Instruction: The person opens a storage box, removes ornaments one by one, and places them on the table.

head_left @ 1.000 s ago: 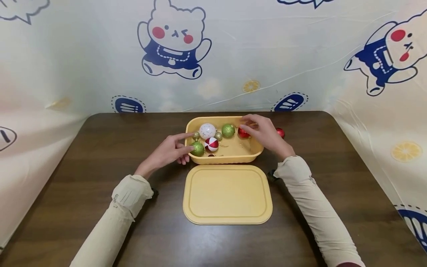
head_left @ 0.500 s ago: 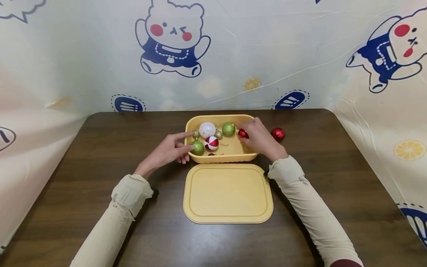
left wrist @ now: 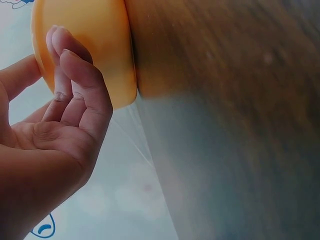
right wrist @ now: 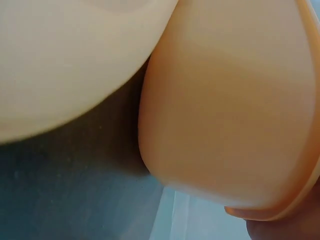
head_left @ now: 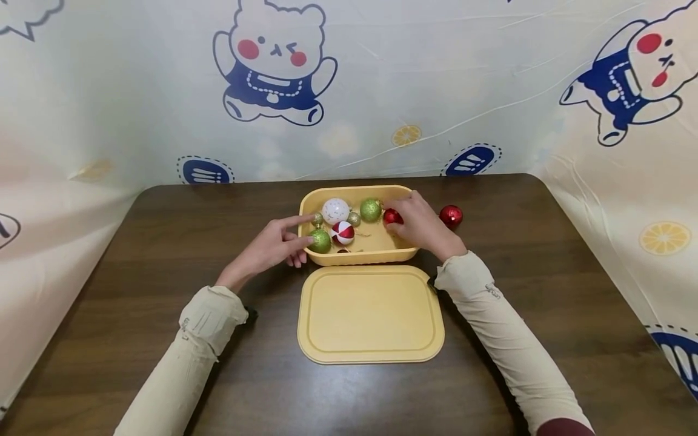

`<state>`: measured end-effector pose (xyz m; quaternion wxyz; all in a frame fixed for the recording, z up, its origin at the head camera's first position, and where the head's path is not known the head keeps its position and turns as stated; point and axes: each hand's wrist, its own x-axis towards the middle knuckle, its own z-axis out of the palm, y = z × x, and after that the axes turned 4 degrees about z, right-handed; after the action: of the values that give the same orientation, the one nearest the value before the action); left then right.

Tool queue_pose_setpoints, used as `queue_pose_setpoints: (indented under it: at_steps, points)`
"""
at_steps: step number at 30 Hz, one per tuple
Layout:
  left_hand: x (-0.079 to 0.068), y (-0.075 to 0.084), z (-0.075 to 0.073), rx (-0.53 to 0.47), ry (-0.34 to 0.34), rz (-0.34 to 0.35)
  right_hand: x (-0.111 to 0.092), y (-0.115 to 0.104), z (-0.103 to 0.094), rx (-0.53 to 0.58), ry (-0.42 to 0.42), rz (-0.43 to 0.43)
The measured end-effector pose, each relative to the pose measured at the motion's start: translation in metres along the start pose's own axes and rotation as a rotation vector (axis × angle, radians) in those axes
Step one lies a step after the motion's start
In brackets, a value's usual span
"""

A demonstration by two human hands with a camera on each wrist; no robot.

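Note:
A yellow plastic box [head_left: 354,259] holds several Christmas balls: a white speckled one [head_left: 335,211], green glitter ones [head_left: 371,210], a red-and-white one [head_left: 343,232], small gold ones [head_left: 354,218] and a red one [head_left: 390,217]. My left hand [head_left: 275,243] holds the box's left end, thumb and index finger over the rim. In the left wrist view the other fingers curl against the outer wall [left wrist: 112,60]. My right hand [head_left: 420,221] reaches over the right end, thumb and index finger curled round the red ball; the right wrist view mostly shows the box wall [right wrist: 225,110].
A yellow lid [head_left: 371,315] lies flat on the dark wooden table [head_left: 136,327], just in front of the box. Another red ball [head_left: 451,216] sits on the table right of the box. A printed cloth [head_left: 382,72] hangs behind and at both sides.
My right hand has moved left and down into the box, and its fingers have closed round the red ball. The left hand stays at the box's left end.

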<state>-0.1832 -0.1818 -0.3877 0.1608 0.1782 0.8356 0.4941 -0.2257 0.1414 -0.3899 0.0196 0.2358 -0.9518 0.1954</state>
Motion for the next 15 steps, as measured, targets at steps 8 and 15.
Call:
queue_pose_setpoints:
  at_steps: [8, 15]
  points:
    - [0.001, 0.0, -0.001, -0.007, -0.006, 0.005, 0.003, 0.005, -0.001, 0.114, 0.004, 0.004]
    - [0.001, -0.001, 0.0, -0.008, -0.009, -0.002, 0.001, 0.007, -0.01, 0.268, 0.008, 0.003]
